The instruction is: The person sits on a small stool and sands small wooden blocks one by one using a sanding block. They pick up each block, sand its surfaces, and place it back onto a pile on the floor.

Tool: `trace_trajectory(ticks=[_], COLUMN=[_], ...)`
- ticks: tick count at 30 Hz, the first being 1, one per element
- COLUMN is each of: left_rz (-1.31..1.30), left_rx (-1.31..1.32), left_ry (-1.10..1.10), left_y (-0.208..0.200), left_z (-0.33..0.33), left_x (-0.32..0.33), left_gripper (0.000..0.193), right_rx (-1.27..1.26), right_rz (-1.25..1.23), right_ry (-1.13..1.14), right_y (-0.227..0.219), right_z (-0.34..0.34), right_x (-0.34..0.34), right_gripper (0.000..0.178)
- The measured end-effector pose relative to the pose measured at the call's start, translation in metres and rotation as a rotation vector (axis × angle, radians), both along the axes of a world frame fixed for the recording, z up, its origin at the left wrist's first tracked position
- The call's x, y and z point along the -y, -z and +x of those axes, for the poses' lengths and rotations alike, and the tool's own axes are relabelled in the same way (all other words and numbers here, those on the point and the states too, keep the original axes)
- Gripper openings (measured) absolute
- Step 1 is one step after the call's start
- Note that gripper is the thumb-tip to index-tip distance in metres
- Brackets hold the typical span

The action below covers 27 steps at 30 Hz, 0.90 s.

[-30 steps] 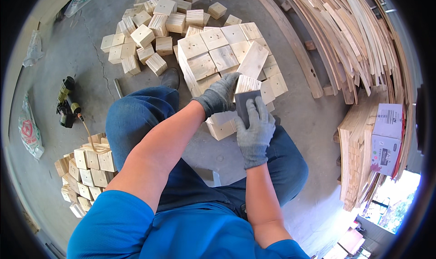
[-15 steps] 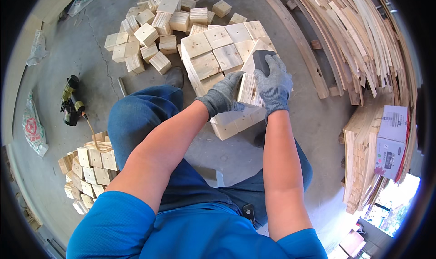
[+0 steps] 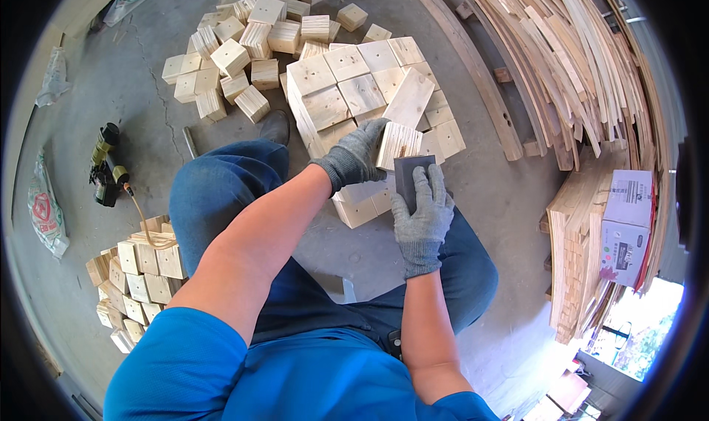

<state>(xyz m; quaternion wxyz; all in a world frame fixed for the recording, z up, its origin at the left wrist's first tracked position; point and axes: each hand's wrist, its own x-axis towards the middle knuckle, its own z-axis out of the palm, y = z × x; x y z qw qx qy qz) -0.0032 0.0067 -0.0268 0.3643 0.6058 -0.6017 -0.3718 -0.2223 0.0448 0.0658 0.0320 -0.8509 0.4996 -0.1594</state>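
Observation:
My left hand [image 3: 356,153], in a grey knit glove, grips the left side of a wooden block [image 3: 410,100]. This block is tilted on top of a tight stack of similar blocks [image 3: 323,103], its grained end facing me. My gloved right hand [image 3: 423,221] holds a dark grey sanding block [image 3: 405,179], fingers laid over its top. The sanding block stands at the near edge of the wooden block's end. Whether the two touch cannot be made out. My left thumb is partly hidden behind the wooden block.
Loose wooden blocks [image 3: 230,57] lie heaped on the concrete floor beyond my left knee. A nail gun [image 3: 108,162] with a hose lies at left, near another block stack [image 3: 140,273]. Long timber strips [image 3: 561,59] and a cardboard carton [image 3: 628,229] stand at right.
My right hand has drawn the sanding block toward me, from the top face of the wooden block to its near end. My left hand keeps its hold.

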Motion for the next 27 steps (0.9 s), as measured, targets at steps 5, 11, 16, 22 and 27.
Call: trace_trajectory(ticks=[5,11,16,22,27], left_rz=[-0.038,-0.128,-0.119,-0.048,-0.089], left_rx=[0.012,0.026,-0.004,0.033,-0.031], left_ry=[-0.029,-0.008,-0.02,-0.027,0.01], left_y=[0.007,0.026,0.022,0.01,0.018], left_z=[-0.001,-0.001,-0.004,0.001,0.001], left_x=[-0.002,0.002,0.003,-0.002,0.001], left_gripper=[0.115,0.113,0.114,0.115,0.115], right_rx=[0.017,0.006,0.007,0.039,-0.002], right_rz=[0.023,0.022,0.06,0.022,-0.018], right_ry=[0.012,0.066,0.096,0.065,-0.027], right_y=[-0.001,0.008,0.01,0.007,0.006], right_z=[0.014,0.043,0.043,0.023,0.008], right_x=[0.035,0.132,0.148,0.062,0.002], right_gripper=[0.064,0.063,0.064,0.065,0.066])
